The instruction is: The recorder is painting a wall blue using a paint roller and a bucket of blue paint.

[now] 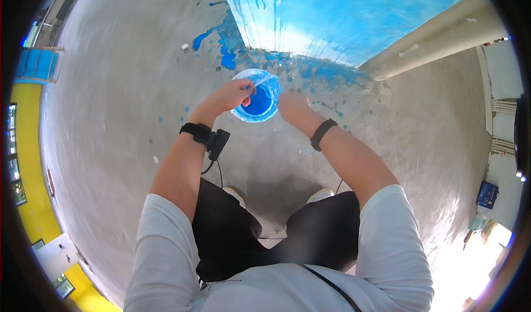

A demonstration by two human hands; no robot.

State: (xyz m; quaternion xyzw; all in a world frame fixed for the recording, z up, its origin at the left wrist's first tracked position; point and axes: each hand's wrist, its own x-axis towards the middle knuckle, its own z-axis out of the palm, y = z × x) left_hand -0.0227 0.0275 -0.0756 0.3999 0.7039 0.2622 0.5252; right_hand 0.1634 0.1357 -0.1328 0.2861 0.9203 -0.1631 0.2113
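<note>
A plastic bucket [237,113] stands on the concrete floor before me, with bright blue paint [258,104] inside and smears around its rim. My left hand [236,93] is over the left side of the bucket. Its fingers are closed on a pale strip [264,81] that slants across the opening to the far right rim. Whether this strip is the bucket's handle or a loose stick, I cannot tell. At the right rim, my right hand [293,106] is curled against the bucket. The back of that hand hides its fingers.
Beyond the bucket rises a blue-painted wall [323,17] with drips, beside a bare grey pillar base [435,34]. Blue splatters [227,48] mark the concrete floor [124,84]. A black device [218,144] with a cable is strapped to my left wrist.
</note>
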